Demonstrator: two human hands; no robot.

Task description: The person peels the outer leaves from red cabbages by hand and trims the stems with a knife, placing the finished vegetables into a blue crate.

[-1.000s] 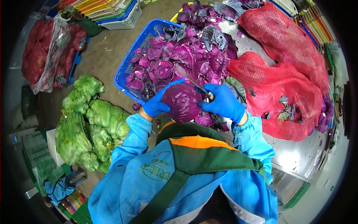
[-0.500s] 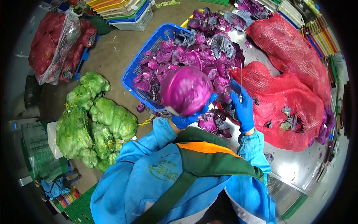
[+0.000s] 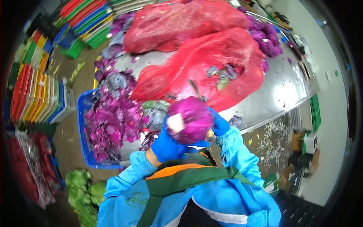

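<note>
Head view | red cabbage (image 3: 191, 121) held up in the middle, cupped from 7 o'clock by left hand (image 3: 165, 145) | right hand (image 3: 219, 123) put at its 3 o'clock side, fingers partly hidden, full grip cannot be told | knife (image 3: 194, 88) seen poking out at 12 o'clock | blue basket (image 3: 81, 128) with purple leaves (image 3: 117, 123) at 9 o'clock | red net bag (image 3: 196, 56) at 1 o'clock

The person is wearing a light blue jacket (image 3: 238, 196), its cloth creasing and showing fine lines. The sleeves (image 3: 236, 149) are bunching into gathered cuffs (image 3: 140, 160). Plain blue gloves are covering the left hand (image 3: 166, 145) and the right hand (image 3: 220, 123), and a thin band (image 3: 152, 154) is circling the left wrist. Dark green straps (image 3: 185, 178) with bright orange edging (image 3: 172, 169) are crossing the chest, beside green printed lettering (image 3: 137, 199). White trim (image 3: 228, 218) is bordering the lower jacket, and something black is showing between its edges.
</note>
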